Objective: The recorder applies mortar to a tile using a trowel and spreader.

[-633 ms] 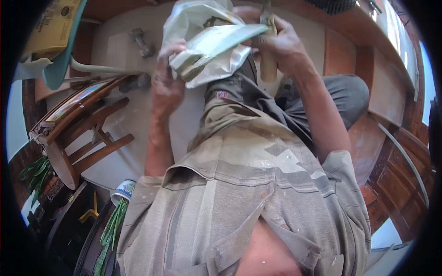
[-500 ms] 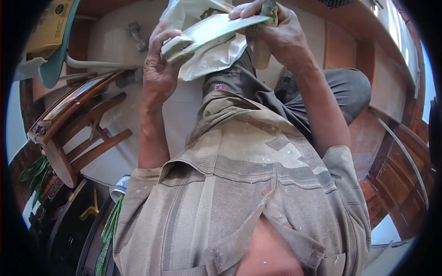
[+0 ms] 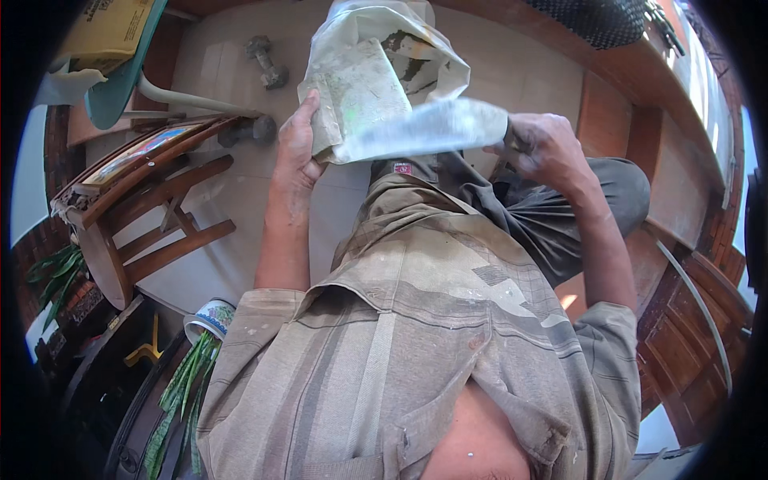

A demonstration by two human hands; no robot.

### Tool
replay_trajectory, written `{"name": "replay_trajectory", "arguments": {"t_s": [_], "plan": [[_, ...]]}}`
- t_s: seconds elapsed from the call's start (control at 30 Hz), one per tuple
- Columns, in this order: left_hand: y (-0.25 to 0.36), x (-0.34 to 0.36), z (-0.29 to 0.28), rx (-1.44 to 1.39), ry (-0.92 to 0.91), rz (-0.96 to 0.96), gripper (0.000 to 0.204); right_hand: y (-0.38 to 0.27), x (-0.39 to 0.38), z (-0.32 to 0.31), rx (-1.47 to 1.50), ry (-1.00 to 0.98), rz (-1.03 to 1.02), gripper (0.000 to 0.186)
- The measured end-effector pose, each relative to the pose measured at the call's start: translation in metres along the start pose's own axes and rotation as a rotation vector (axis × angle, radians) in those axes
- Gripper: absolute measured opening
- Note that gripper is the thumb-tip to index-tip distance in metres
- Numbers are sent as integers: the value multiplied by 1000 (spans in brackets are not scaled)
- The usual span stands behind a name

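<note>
My left hand (image 3: 301,144) is closed on the edge of a wide putty scraper (image 3: 372,88), a flat pale plate smeared grey-green with a thick bar along its left side. Behind that plate, a white bag (image 3: 452,76) gapes, with dark grey-green residue on its inner wall. My right hand (image 3: 548,152) grips a second putty scraper (image 3: 432,128) at its right end. Its pale blade, blurred by motion, stretches left across the lower edge of the first plate; whether the two touch I cannot tell. My right fingers hide most of its handle.
Two dumbbells (image 3: 266,62) (image 3: 248,131) lie on the tiled floor to the left. A wooden stool on its side (image 3: 172,216), a teal chair (image 3: 120,80) with a cardboard box (image 3: 102,36), and a potted plant (image 3: 210,320) stand along the left. Wooden furniture (image 3: 680,176) lines the right.
My right hand has moved right and down, drawing its scraper away from the left one. The left plate now faces up more, and more of the bag's opening shows.
</note>
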State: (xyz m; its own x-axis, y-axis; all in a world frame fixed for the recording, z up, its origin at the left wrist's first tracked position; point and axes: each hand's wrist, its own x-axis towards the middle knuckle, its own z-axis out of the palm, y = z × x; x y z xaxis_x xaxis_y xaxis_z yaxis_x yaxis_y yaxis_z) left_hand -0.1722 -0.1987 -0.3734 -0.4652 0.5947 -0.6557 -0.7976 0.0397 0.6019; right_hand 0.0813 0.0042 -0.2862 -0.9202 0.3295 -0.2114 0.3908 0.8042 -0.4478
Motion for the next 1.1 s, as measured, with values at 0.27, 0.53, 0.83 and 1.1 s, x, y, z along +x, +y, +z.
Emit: {"name": "replay_trajectory", "arguments": {"t_s": [0.27,0.53,0.83,1.1], "plan": [[-12,-10,-13,94,-58,-75,41,32,38,35,-212,-266,125,31],[-24,-8,-27,13,47,-101,43,30,46,12,-114,-167,127,23],[-19,-17,-7,112,12,-164,39,68,73,45,-250,-92,225,13],[-18,-16,-17,28,47,-64,45,28,48,33,-157,-182,54,25]]}}
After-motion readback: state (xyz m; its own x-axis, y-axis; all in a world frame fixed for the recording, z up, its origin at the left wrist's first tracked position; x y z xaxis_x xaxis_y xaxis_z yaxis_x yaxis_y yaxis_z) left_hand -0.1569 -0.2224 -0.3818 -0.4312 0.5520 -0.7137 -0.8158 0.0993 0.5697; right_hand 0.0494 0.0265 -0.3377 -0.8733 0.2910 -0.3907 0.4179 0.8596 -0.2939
